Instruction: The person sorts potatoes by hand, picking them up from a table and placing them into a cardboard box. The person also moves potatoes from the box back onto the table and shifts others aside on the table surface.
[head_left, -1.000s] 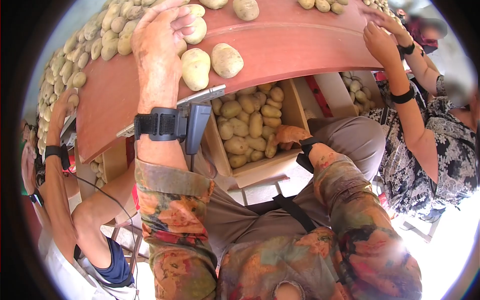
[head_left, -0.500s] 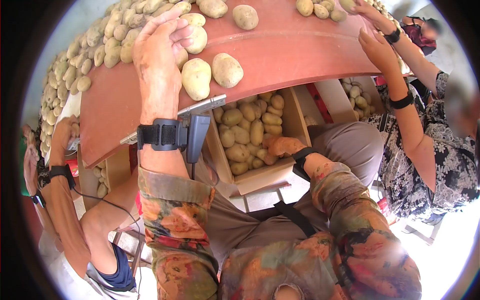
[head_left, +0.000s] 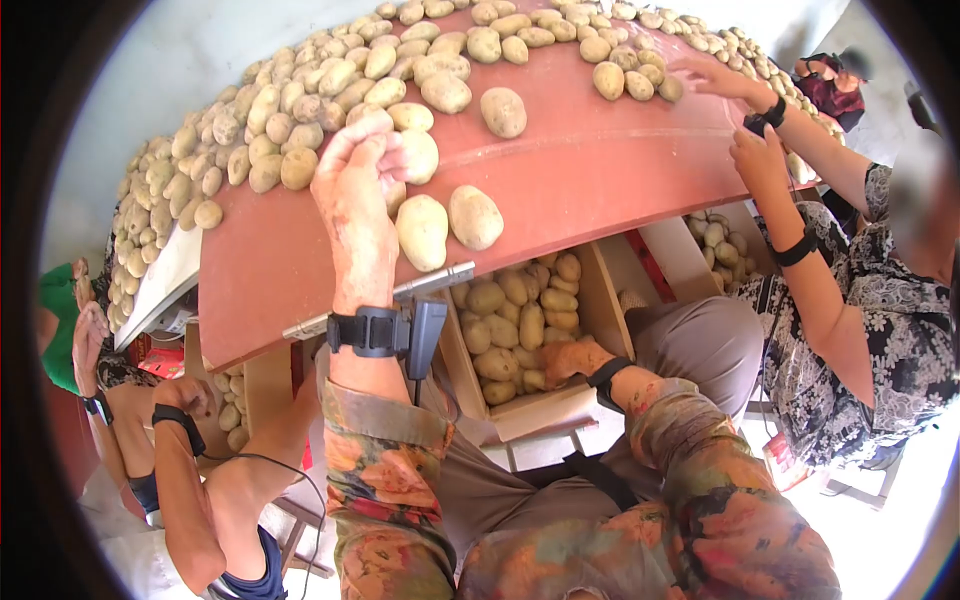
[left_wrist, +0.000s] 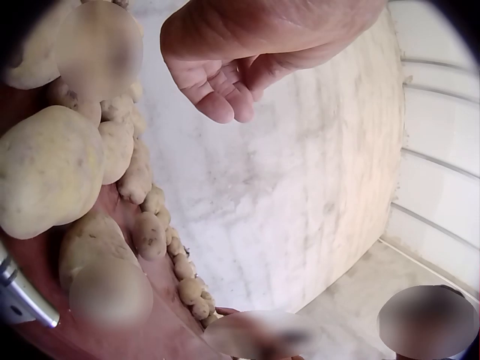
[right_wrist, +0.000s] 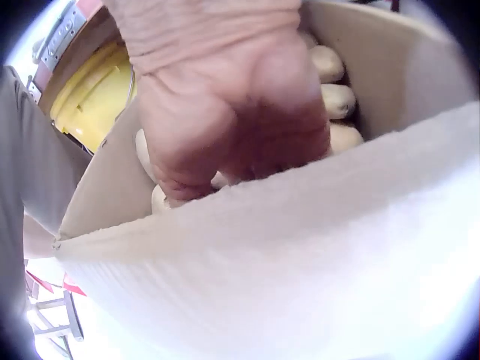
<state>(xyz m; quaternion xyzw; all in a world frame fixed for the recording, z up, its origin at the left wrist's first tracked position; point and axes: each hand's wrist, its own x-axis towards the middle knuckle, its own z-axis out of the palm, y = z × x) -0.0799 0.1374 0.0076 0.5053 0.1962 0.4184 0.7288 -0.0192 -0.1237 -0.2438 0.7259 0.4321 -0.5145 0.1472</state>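
My left hand (head_left: 358,200) is held up over the front of the red table (head_left: 600,170), close to several potatoes. In the left wrist view that hand (left_wrist: 259,52) has loosely bent fingers with nothing between them. Two large pale potatoes, one of them smooth (head_left: 422,232) and the other rounder (head_left: 476,217), lie by its wrist. Below the table edge, my right hand (head_left: 580,360) reaches into a box (head_left: 545,415) of potatoes (head_left: 530,325). The right wrist view shows this hand (right_wrist: 232,112) bent down behind the box wall, its fingertips hidden; I cannot tell whether they grip a potato.
A long heap of potatoes (head_left: 275,125) covers the table's far side. People sit left and right; the right neighbour's hand (head_left: 715,78) reaches over the table. Another box of potatoes (head_left: 715,245) stands at the right. A yellow bucket (right_wrist: 97,94) shows beyond my box.
The head view has tilted, bringing more of the heap into sight. My right hand stays in the box, shifting slightly at its near right side. The left neighbour's arm has drawn back from the table.
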